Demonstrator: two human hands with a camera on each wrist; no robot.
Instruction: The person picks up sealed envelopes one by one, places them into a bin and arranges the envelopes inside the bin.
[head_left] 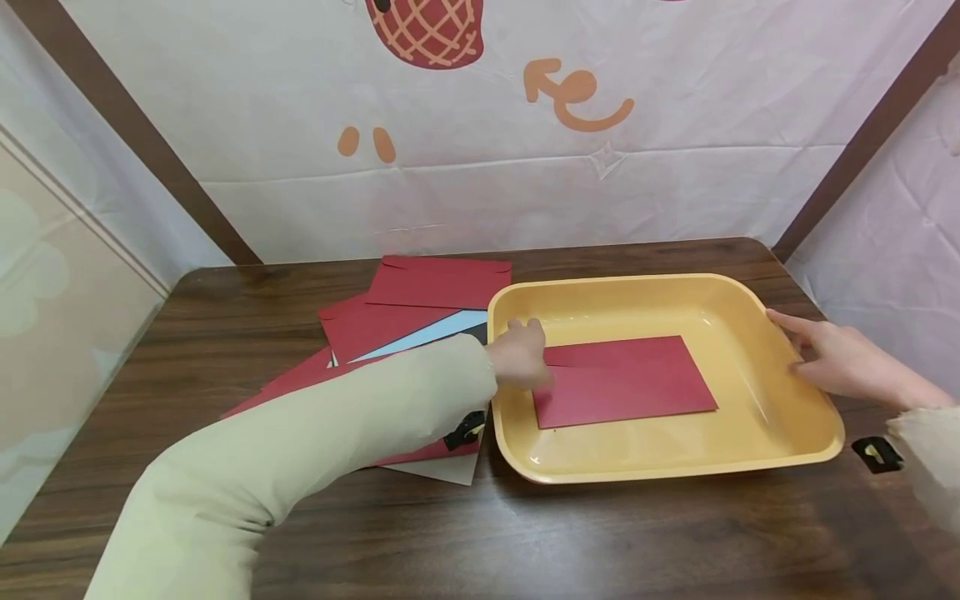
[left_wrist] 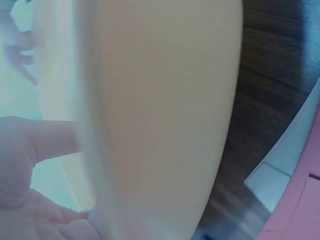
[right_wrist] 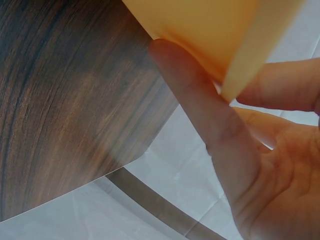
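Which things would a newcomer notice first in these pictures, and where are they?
Most likely the large yellow tray, on the right part of the dark table, with one red envelope lying inside. Next, the loose pile of red envelopes with a light blue piece, left of the tray. Then the two hands: the left hand over the tray's left rim, the right hand at its right rim.

From where I stand, no words, numbers, labels or brands can be read anywhere. The nearest thing to a sign is on the white cloth [head_left: 285, 100] behind the table [head_left: 525, 533]: an orange mark [head_left: 579, 86] with an arrow-like tip and a curl, a faint four-pointed star [head_left: 604, 160] just below it, and a red shape [head_left: 431, 33] crossed by lattice lines.
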